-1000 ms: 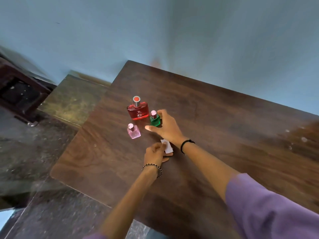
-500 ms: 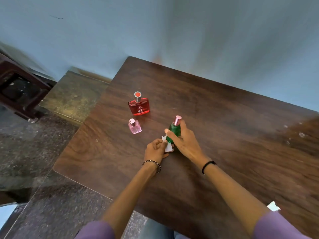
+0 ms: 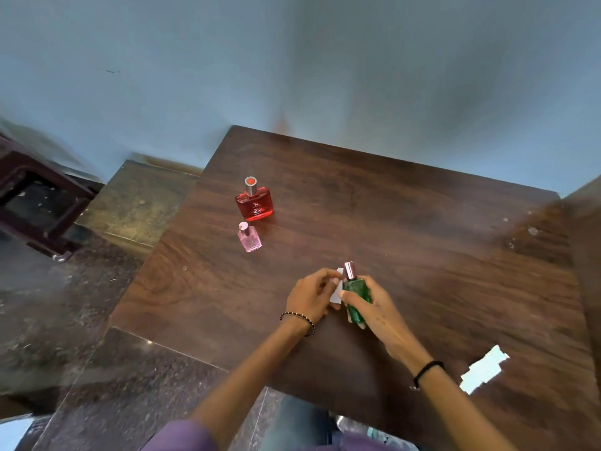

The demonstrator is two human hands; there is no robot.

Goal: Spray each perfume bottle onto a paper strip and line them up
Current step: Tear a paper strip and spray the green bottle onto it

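My right hand (image 3: 377,307) grips a green perfume bottle (image 3: 356,296) with a pink cap, lifted above the wooden table (image 3: 406,242). Right beside the bottle, my left hand (image 3: 310,296) pinches a small white paper strip (image 3: 336,292) held upright against it. A red perfume bottle (image 3: 254,203) with a silver cap stands at the table's far left. A small pink bottle (image 3: 248,238) stands just in front of it.
Several white paper strips (image 3: 484,369) lie in a loose pile near the table's front right. A dark wooden stool (image 3: 35,196) stands on the floor at the left, beside a low stone step (image 3: 136,203). A blue wall rises behind the table.
My right hand took the green bottle from beside the red one, lifted it and brought it toward me. My left hand raised the paper strip up next to it.
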